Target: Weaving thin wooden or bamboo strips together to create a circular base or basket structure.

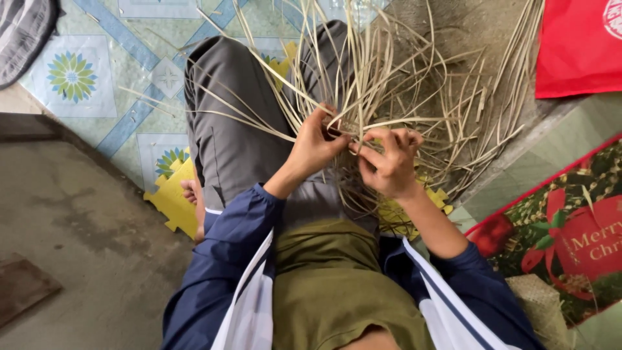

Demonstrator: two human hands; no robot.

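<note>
Weaving step in hand: left hand point(315, 144) and right hand point(387, 163) both pinched shut on pale reed strips point(389, 84), over the lap above grey trousers point(227, 129). Loose strip ends fanned outward toward the tiled floor point(110, 78). Next move, judged: slipping one strip over or under its neighbour, tension kept even.

The person sits with knees drawn up, and the bundle of strips point(389, 84) fans out from the lap toward twelve and two o'clock. The left hand point(315, 144) and right hand point(387, 163) meet at the centre, side by side, fingers among the strips. Under the legs at seven o'clock lies a foam mat point(172, 201) on the tiled floor point(97, 65). A bag point(576, 45) lies at two o'clock, a printed mat point(570, 240) at four o'clock, and a woven piece point(541, 301) just beside it.
</note>
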